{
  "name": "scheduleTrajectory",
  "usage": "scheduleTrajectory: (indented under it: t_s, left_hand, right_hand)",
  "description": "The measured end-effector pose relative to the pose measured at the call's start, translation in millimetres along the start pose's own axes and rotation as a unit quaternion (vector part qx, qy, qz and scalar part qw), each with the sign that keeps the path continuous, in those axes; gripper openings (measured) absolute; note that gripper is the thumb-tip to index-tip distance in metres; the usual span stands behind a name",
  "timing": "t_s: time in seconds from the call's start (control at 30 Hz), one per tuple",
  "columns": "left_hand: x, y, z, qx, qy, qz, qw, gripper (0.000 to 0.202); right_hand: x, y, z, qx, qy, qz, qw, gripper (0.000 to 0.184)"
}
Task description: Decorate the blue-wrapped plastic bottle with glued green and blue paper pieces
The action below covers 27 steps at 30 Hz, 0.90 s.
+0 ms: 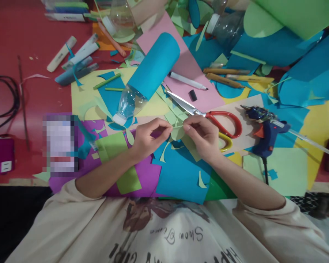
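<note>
My left hand (148,137) and my right hand (201,135) meet over the middle of the table, each pinching one end of a small pale green paper piece (178,128). The fingers of both hands are closed on it. Under them lie blue (181,175), purple (145,171) and green paper sheets. Just beyond my right hand are red-handled scissors (208,114), lying open. A plastic bottle wrapped in blue paper (150,75) lies on its side beyond my left hand.
A blue hot glue gun (264,129) lies to the right with its cord running toward me. Markers (188,81), glue sticks (61,53), brushes (226,71) and several paper scraps cover the far table. A black cable (8,98) and purple sockets (1,155) sit at left.
</note>
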<state>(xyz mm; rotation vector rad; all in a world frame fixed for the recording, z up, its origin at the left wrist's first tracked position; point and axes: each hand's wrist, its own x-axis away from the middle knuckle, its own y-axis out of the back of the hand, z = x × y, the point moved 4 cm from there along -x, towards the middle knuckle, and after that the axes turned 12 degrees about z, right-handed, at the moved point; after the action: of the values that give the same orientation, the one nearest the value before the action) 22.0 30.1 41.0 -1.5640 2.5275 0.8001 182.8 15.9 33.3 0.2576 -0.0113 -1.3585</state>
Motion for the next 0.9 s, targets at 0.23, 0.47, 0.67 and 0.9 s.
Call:
scheduleTrajectory:
  t_s: [0.23,0.47,0.67,0.9]
  left_hand:
    - [2,0.9,3,0.053,0.022,-0.019,0.998,0.004]
    - [-2,-4.1,-8,0.077,0.089,0.078,0.99,0.027]
    - [-9,60.8,-19,-0.227,0.052,0.029,0.972,0.016]
    - [17,122.0,43,-0.342,0.106,0.019,0.933,0.053]
  right_hand:
    - [1,-7,-10,-0.059,-0.057,0.051,0.995,0.03]
    - [0,-4,-9,-0.149,-0.077,0.003,0.986,0.03]
    - [0,-6,-11,-0.193,-0.09,0.017,0.977,0.032]
    - [0,-6,-12,-0.167,-0.093,0.02,0.981,0.033]
